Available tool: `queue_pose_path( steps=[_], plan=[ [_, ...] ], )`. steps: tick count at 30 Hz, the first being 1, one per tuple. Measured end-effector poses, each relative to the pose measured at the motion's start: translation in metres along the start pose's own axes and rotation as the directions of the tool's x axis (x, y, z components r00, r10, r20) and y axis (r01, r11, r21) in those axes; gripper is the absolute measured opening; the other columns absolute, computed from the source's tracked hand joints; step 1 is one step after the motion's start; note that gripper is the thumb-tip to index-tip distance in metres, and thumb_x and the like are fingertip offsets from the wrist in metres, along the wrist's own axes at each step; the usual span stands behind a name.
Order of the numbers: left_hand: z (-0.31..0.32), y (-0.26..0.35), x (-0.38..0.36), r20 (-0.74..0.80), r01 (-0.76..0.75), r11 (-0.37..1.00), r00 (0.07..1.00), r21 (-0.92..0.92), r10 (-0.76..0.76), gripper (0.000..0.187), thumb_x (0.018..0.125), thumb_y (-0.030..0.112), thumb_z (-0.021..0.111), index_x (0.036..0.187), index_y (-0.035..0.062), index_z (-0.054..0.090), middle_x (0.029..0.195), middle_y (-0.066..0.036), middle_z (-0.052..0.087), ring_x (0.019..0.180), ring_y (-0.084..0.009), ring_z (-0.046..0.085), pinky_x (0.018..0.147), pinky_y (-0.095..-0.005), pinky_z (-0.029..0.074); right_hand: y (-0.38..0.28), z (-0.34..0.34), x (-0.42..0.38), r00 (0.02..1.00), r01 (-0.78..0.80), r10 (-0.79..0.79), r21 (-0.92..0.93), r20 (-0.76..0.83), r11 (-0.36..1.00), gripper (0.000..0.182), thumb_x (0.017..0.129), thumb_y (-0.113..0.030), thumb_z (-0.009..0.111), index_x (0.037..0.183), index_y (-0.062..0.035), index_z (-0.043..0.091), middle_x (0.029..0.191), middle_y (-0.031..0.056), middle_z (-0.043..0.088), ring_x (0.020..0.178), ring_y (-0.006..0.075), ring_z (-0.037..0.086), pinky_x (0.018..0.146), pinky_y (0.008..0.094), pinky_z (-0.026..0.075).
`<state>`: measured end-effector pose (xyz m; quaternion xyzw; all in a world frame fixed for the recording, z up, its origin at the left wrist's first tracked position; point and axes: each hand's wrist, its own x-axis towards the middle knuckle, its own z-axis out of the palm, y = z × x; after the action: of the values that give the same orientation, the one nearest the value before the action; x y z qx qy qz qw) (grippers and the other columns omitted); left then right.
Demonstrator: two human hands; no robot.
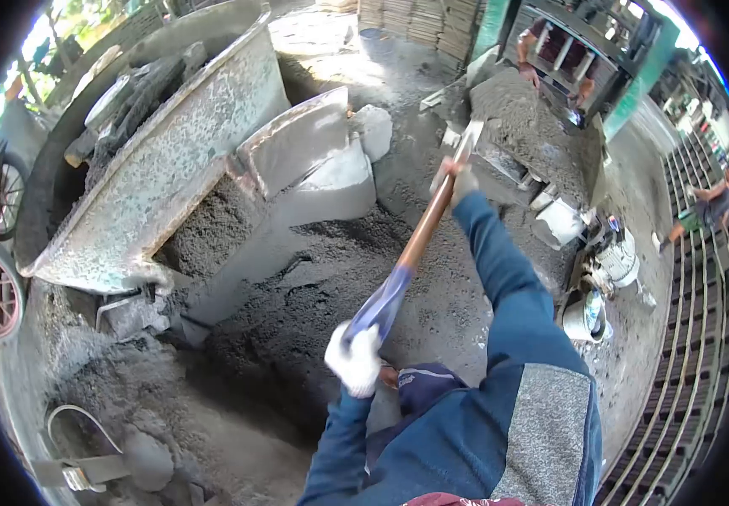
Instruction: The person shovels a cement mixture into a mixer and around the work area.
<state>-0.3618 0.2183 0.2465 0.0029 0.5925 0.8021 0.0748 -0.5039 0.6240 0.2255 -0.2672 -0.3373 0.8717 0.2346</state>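
The shovel (419,240) blade is smeared by motion blur — its outline melts into the grey heap behind. The right hand (463,179) is blurred too, its fingers indistinct. Two people by the far machine (588,59) (top edge) show only arms and torsos.

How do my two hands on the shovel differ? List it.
The left hand grips the blue end of the shovel, near the body, arm bent; the right hand grips its brown shaft far out by the blade, arm stretched. The left hand's glove looks white, the right hand's greyer. Both are gloved and closed on it.
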Motion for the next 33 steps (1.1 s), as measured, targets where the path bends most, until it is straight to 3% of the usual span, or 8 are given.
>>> queue_pose_path(
  steps=[2,6,12,19,21,26,31,33],
  plan=[
    [0.043,0.031,0.027,0.354,-0.71,0.659,0.7,0.247,0.621,0.032,0.07,0.024,0.086,0.073,0.008,0.059,0.062,-0.003,0.051,0.055,-0.0195,0.052,0.056,-0.0316,0.042,-0.055,0.004,0.013,0.997,0.046,-0.049,-0.058,-0.057,0.997,0.018,0.092,-0.025,0.064,0.083,-0.0135,0.054,0.061,0.0047,0.053,0.049,0.0262,0.055,0.051,0.0448,0.053],
    [0.026,0.071,0.011,0.63,-0.893,0.409,0.43,0.191,0.646,0.038,0.053,0.023,0.091,0.073,0.0092,0.061,0.065,-0.005,0.056,0.06,-0.0279,0.057,0.068,-0.0414,0.048,-0.073,0.024,-0.034,0.98,-0.018,0.006,0.058,0.2,0.998,0.017,0.09,-0.024,0.067,0.089,-0.013,0.054,0.068,0.0025,0.055,0.057,0.0236,0.057,0.058,0.0439,0.055],
    [-0.107,-0.05,-0.094,-0.228,0.017,0.936,0.968,-0.35,-0.103,0.036,0.101,0.034,0.058,0.086,0.0018,0.06,0.078,-0.007,0.067,0.066,-0.0152,0.062,0.061,-0.0305,0.05,0.085,0.027,-0.111,0.95,-0.137,0.154,-0.08,0.271,0.987,0.02,0.095,-0.027,0.068,0.092,-0.0123,0.055,0.073,0.0026,0.057,0.061,0.022,0.057,0.061,0.043,0.052],
    [-0.266,-0.191,-0.34,-0.558,0.055,0.612,0.354,-0.789,-0.751,0.056,0.101,0.053,0.052,0.058,0.0211,0.036,0.05,0.004,0.034,0.039,-0.0144,0.034,0.039,-0.0333,0.032,0.445,-0.108,-0.277,0.829,-0.445,0.51,-0.822,-0.228,0.355,0.022,0.092,-0.025,0.073,0.088,-0.0067,0.062,0.076,0.0074,0.065,0.073,0.0259,0.065,0.066,0.0458,0.053],
    [-0.269,-0.181,-0.44,-0.604,0.076,0.638,0.255,-0.766,-0.755,0.059,0.102,0.053,0.049,0.057,0.0241,0.024,0.049,0.006,0.03,0.041,-0.0113,0.03,0.041,-0.0311,0.029,0.52,-0.181,-0.374,0.515,-0.779,0.754,-0.589,-0.407,0.214,0.015,0.089,-0.019,0.075,0.086,-0.0082,0.065,0.076,0.0089,0.064,0.07,0.0278,0.065,0.063,0.0477,0.054],
    [-0.223,-0.179,-0.698,-0.921,0.815,0.433,-0.311,-0.385,-0.234,0.053,0.099,0.033,0.053,0.14,-0.0012,0.053,0.114,-0.012,0.067,0.101,-0.0242,0.063,0.089,-0.0434,0.056,0.584,-0.301,-0.591,-0.07,-0.863,0.798,-0.365,-0.599,-0.349,0.013,0.089,-0.009,0.066,0.085,-0.0083,0.055,0.064,0.0097,0.05,0.051,0.0302,0.056,0.051,0.052,0.052],
    [-0.266,-0.203,-0.621,-0.851,0.29,0.857,-0.449,-0.426,-0.271,0.045,0.087,0.036,0.068,0.114,0.0005,0.064,0.092,-0.009,0.066,0.085,-0.0245,0.065,0.076,-0.0428,0.057,0.623,-0.288,-0.559,-0.04,-0.877,0.769,-0.346,-0.638,-0.333,0.011,0.09,-0.01,0.064,0.086,-0.0069,0.055,0.064,0.0111,0.052,0.051,0.0305,0.056,0.052,0.0555,0.053],
    [-0.283,-0.251,-0.502,-0.831,0.84,-0.164,0.538,0.516,0.141,0.045,0.081,0.029,0.071,0.112,-0.0041,0.066,0.101,-0.018,0.069,0.093,-0.031,0.068,0.09,-0.0427,0.055,0.62,-0.226,-0.445,0.077,-0.919,0.894,-0.379,-0.442,-0.108,0.018,0.094,-0.023,0.058,0.085,-0.008,0.055,0.057,0.0118,0.05,0.048,0.0323,0.056,0.048,0.0561,0.051]
  ],
)
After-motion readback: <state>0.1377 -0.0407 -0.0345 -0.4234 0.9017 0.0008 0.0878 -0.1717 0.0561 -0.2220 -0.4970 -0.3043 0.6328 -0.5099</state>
